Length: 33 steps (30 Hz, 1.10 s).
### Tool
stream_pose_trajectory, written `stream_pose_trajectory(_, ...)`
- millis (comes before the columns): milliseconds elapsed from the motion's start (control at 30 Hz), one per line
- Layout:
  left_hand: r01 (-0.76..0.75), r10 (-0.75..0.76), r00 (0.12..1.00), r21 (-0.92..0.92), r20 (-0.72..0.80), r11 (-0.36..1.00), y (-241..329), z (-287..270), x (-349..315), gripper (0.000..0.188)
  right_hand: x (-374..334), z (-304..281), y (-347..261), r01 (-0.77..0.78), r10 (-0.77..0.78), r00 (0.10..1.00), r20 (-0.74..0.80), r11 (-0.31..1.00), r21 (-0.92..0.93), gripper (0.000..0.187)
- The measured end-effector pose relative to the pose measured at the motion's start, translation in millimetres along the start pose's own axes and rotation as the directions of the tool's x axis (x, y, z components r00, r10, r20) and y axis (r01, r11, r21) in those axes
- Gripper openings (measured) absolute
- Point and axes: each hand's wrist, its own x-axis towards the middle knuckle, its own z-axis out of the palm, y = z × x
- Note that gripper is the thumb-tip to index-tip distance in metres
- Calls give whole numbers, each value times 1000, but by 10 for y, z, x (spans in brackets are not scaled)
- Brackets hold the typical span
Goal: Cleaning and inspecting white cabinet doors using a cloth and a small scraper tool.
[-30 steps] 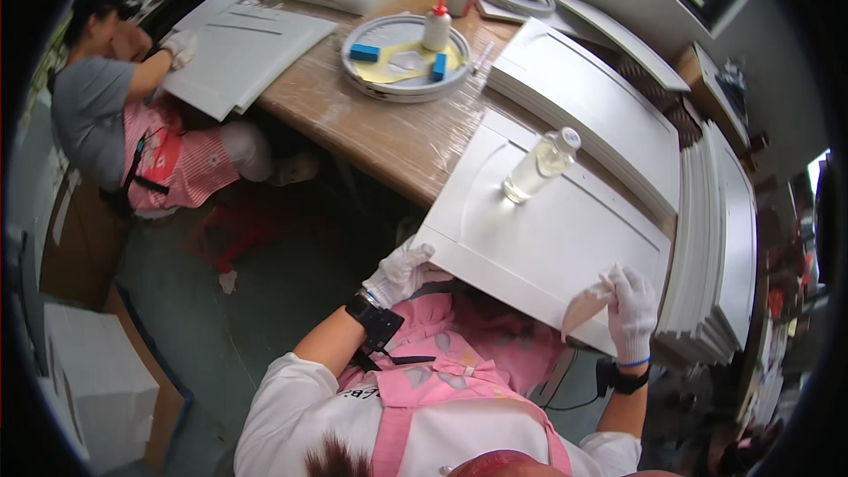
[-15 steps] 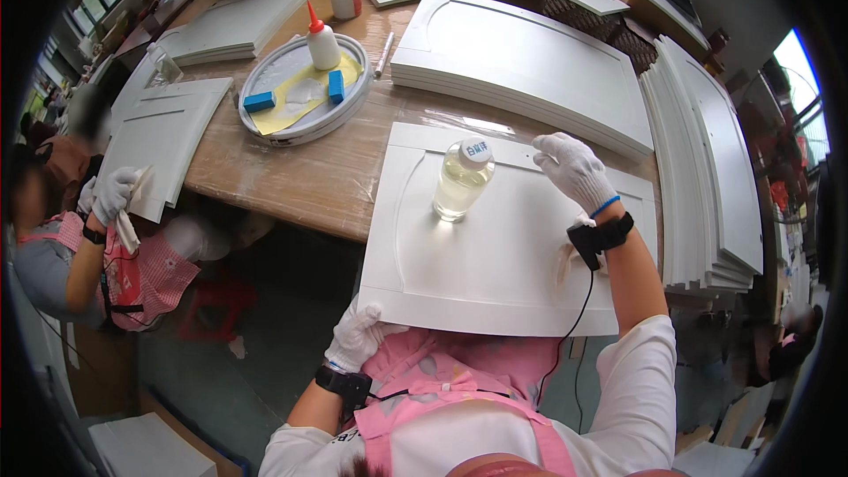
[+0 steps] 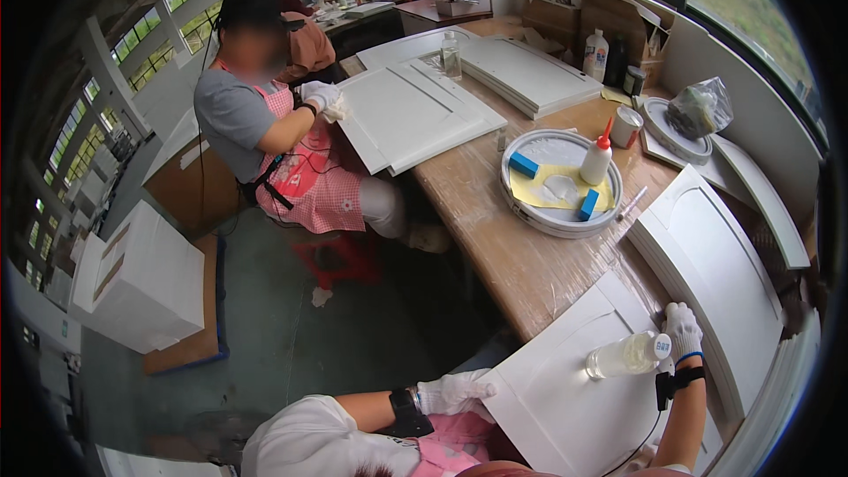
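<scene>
Panel (image 3: 548, 380), white and framed, lies before me at the edge of a film-wrapped table (image 3: 468, 203), my gloved hands at two of its sides.
My left hand (image 3: 455, 393) is at the left corner, thumb toward the edge; its other fingers are partly hidden, so I cannot tell whether they grip. My right hand (image 3: 683, 331) is at the far side, just beside the stacked panels (image 3: 707, 274), fingers curled, though on what, if anything, I cannot tell. Near it on the panel is a clear bottle (image 3: 627, 355) of pale liquid (an awkward neighbour for a cabled wrist). My judgement: steady that corner, press evenly, and guide wrist and cable (image 3: 652, 435) around the bottle.
</scene>
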Motion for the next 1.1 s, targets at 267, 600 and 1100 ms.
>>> stream_pose_trajectory(267, 2, -3, 1000, 43, 10, 999, 32, -63, 28, 62, 137, 138, 54, -48, 51, 999, 19, 987, -151, 14)
stream_pose_trajectory(600, 40, -39, 999, 77, -20, 996, -20, 36, -37, 53, -394, 112, 102, -198, 256, 911, -324, 959, 202, 14)
stream_pose_trajectory(1100, -135, 135, 991, -39, -10, 990, 225, 60, 175, 57, -2309, -945, -1871, -520, 366, 846, 387, 409, 750, 42)
